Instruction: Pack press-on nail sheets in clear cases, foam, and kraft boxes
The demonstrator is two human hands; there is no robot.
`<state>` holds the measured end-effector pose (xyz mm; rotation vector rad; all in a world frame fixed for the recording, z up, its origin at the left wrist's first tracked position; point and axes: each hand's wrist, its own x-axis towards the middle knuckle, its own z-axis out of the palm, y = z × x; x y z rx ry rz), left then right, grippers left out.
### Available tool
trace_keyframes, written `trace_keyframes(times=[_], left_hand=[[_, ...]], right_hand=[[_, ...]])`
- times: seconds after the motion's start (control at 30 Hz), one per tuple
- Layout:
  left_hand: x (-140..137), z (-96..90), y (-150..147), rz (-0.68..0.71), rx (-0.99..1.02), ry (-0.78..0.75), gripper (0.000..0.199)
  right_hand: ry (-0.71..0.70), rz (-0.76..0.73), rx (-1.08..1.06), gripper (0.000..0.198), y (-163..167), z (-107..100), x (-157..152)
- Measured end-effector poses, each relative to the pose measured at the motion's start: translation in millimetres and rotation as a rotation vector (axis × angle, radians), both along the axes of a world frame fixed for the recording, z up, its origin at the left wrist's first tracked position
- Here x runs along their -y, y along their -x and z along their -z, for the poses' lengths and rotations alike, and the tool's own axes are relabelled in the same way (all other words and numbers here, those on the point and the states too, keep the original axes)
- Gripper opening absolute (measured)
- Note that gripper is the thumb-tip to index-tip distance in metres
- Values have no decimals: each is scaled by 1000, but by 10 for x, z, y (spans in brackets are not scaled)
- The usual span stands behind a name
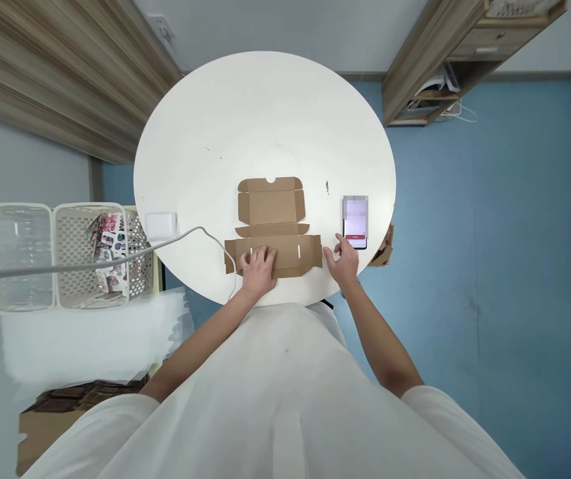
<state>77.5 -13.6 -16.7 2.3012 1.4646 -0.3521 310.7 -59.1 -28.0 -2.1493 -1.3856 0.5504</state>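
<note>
An unfolded brown cardboard box [273, 207] lies flat near the front edge of the round white table [265, 100]. Its near panel has two white slots and side flaps. My left hand [259, 271] rests on that near panel at its left part, fingers spread over the cardboard. Just past the panel's right end is my right hand [343, 261], thumb and index finger apart, with nothing in it. A phone [356, 229] with its screen lit lies right beyond my right fingertips. A pale cable [215, 241] loops past the box's left side.
A white block-like item [161, 226] sits at the table's left edge. Left of the table stand a clear bin [16, 213] and a white perforated basket [73, 266] holding printed packets. Stacked cardboard [46, 432] is at lower left, and more cardboard [383, 251] shows below the table's right edge.
</note>
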Motion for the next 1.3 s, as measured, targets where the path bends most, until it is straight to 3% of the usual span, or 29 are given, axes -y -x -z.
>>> trace_keyframes(times=[0.23,0.53,0.67,0.93,1.13,1.3], left_hand=[[144,-11,209,22,36,6,67],[322,-8,531,130,106,44,65],[327,45,639,193,141,43,59],[256,64,668,222,157,-2,52],[216,3,700,168,150,-167,81],[169,26,686,179,87,-217,100]], right_hand=[[102,-101,-208,55,295,-120,-386],[305,-72,-477,51,559,-15,-567],[279,-2,-410,49,639,40,-668],[200,9,-266,21,808,-34,-643],[171,-4,-119,19,881,-137,-434],[188,-20,-36,19,888,-158,-307]])
